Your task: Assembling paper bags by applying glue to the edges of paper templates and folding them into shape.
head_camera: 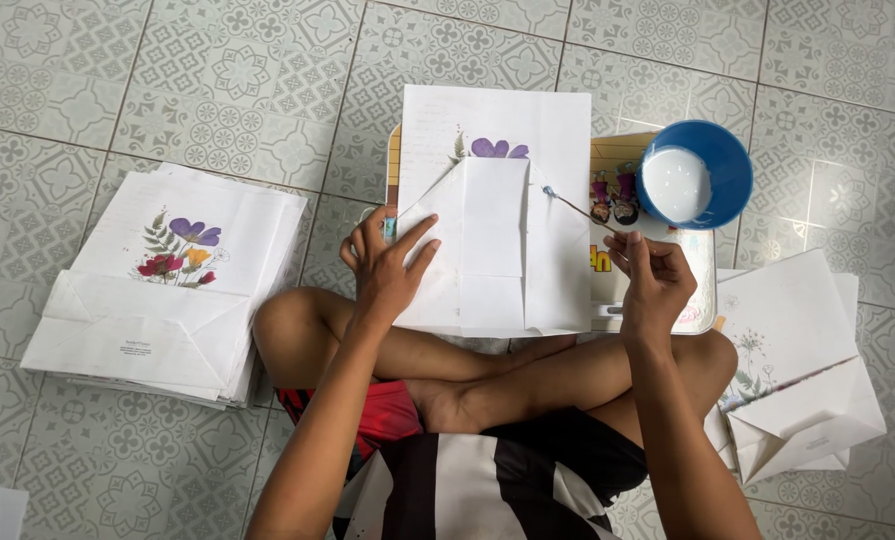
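A folded white paper bag (493,245) lies flat on a small low table (703,300) in front of a person sitting cross-legged on a tiled floor (268,80). Its long axis runs near to far, the flower-printed end pointing far. The bag covers most of the table, so only the right part shows.

The left hand (388,268) presses the bag's left fold, fingers spread and flat, gripping nothing. The right hand (650,280) pinches a thin stick (578,210) between fingertips; its tip touches the bag's right fold. What coats the tip is too small to tell.

A blue bowl (696,172) of white liquid sits at the table's far right corner.

A stack of bags (168,285) lies left, another pile (798,370) right, partly hidden by the knee. Open floor lies far.
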